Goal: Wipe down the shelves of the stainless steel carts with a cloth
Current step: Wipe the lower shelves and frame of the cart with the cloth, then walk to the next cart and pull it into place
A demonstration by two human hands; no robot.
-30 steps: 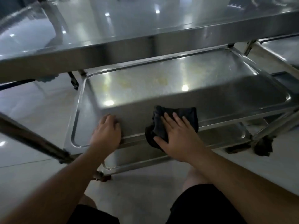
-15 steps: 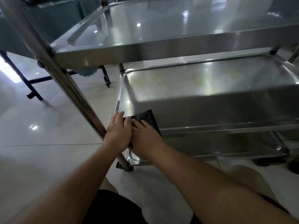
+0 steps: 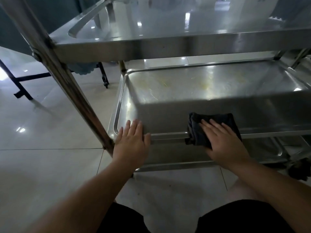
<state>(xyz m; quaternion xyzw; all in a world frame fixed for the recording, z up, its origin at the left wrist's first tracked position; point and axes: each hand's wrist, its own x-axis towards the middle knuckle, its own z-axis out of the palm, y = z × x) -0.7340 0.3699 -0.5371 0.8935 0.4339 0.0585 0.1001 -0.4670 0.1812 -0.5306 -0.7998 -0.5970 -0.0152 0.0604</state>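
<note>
My right hand lies flat, fingers straight, pressing a crumpled dark grey cloth onto the near rim of the middle shelf of the stainless steel cart — nothing pinched, just palm pressure. The cloth sits half on the shelf floor, half draped over the near edge. My left hand is also flat and holds nothing, resting on the same shelf's near-left corner, just right of the slanted steel cart post.

Key relation: the shelf's long axis runs left to right, and the unwiped floor lies far of the cloth. Yellowish smears show toward the far side, roughly straight ahead of the cloth and a little left. The right hand is already on the cloth, so it is the one to push — far first, then in sweeps along the long axis, I judge.

In the way: the top shelf overhangs the middle one, so my forearm has to go in low beneath its front edge. The raised rim all round will catch the cloth at the corners. A lower shelf sits beneath, partly seen, looks still to do. A black frame leg with a caster stands far left on the pale tiled floor, well apart.
</note>
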